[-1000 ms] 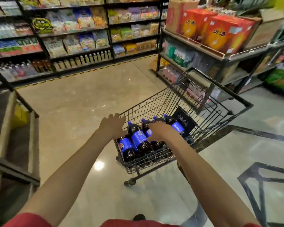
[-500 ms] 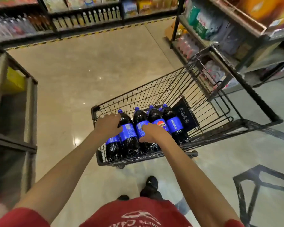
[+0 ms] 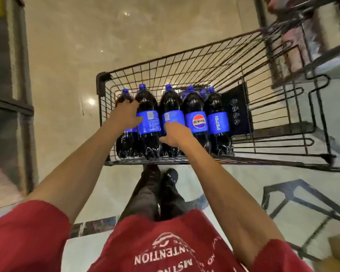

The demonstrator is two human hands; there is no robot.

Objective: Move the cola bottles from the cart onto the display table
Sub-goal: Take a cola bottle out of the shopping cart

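Several dark cola bottles with blue caps and blue labels stand in a row at the near end of a black wire cart [image 3: 194, 61]. My left hand [image 3: 124, 116] wraps the leftmost cola bottle [image 3: 124, 143] at its label and touches the second bottle [image 3: 148, 122]. My right hand [image 3: 175, 134] grips the third cola bottle [image 3: 172, 104] low on its label, thumb to the left. Two more bottles [image 3: 217, 122] stand to the right, untouched. The glass-topped display table with a black frame [image 3: 294, 195] is at the lower right.
A dark shelf rack [image 3: 18, 95] stands close on the left. A goods shelf [image 3: 306, 46] stands behind the cart at the upper right. My feet [image 3: 159, 179] are just below the cart's near edge on the shiny tiled floor [image 3: 126, 36].
The view has tilted down over the cart. My left hand slid from the cart's rim onto the leftmost bottle, and my right hand settled lower on the third bottle.
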